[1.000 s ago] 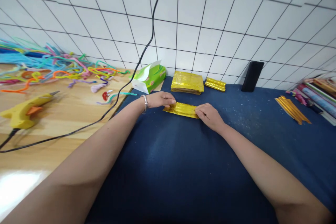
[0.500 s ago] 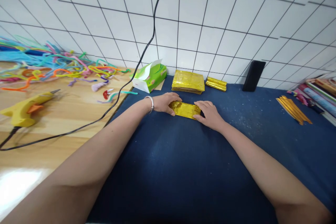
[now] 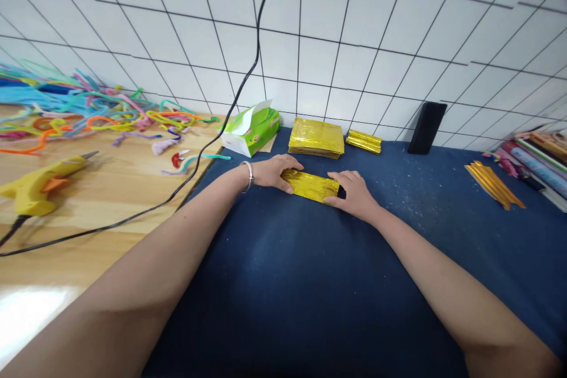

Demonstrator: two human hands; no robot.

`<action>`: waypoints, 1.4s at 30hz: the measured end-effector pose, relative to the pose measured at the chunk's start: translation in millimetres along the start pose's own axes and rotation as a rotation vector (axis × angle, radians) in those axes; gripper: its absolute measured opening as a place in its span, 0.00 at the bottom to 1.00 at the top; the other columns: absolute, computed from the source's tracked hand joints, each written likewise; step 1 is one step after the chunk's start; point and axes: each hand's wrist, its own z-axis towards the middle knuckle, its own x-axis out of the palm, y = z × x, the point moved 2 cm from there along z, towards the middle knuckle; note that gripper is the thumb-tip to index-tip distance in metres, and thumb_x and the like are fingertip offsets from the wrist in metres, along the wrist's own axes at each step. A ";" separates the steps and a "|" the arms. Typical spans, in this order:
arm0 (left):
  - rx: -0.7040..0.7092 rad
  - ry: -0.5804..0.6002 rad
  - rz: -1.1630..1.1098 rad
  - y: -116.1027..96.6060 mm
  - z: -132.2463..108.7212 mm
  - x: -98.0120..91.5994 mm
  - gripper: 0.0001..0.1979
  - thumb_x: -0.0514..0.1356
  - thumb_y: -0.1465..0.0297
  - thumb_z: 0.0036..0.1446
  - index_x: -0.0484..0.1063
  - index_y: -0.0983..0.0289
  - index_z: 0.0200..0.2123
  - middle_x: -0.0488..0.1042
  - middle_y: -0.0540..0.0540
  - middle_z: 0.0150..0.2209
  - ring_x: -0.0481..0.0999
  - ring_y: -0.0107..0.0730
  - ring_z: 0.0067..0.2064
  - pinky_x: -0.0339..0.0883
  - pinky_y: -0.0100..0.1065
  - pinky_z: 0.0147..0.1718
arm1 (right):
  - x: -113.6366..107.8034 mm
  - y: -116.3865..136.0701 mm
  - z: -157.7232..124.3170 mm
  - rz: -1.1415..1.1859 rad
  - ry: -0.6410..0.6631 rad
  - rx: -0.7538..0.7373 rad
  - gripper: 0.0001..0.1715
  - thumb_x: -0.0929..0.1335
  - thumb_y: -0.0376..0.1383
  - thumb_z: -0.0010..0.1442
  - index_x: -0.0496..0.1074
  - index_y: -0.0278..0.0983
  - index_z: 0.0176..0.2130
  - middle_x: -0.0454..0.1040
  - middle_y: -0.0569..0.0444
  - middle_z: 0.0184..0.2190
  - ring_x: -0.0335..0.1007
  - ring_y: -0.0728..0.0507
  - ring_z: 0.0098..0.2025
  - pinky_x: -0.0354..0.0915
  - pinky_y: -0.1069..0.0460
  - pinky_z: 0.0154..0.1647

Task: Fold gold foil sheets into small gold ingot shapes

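Note:
A small rectangular sheet of shiny gold foil paper (image 3: 309, 185) lies on the dark blue cloth in front of me. My left hand (image 3: 273, 172) has its thumb and fingers on the sheet's left end. At the right end, my right hand (image 3: 352, 192) grips it between thumb and fingers, with a little gap near the palm. Just behind stands a stack of gold foil paper (image 3: 316, 137), with a narrow pleated gold foil piece (image 3: 364, 141) beside it. A silver bangle (image 3: 250, 176) circles my left wrist.
To the left, a yellow glue gun (image 3: 42, 184) and tangled pipe cleaners (image 3: 110, 109) lie on a wooden tabletop. A black cable (image 3: 230, 115) crosses over. A green tissue box (image 3: 252, 130), black phone (image 3: 426, 128), folded gold strips (image 3: 495, 184) and books (image 3: 543, 156) stand around.
My left hand has shifted slightly left along the foil sheet, and more of the sheet shows between the hands. My right hand stays almost in place.

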 end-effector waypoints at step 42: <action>-0.018 0.288 -0.274 -10.1 -15.5 -25.3 0.17 0.56 0.56 0.53 0.73 0.64 0.28 0.71 0.48 0.27 0.69 0.27 0.30 0.59 0.26 0.30 | -7.5 13.9 -2.6 0.161 0.029 -0.241 0.17 0.59 0.41 0.63 0.72 0.39 0.32 0.72 0.53 0.30 0.66 0.45 0.37 0.61 0.49 0.42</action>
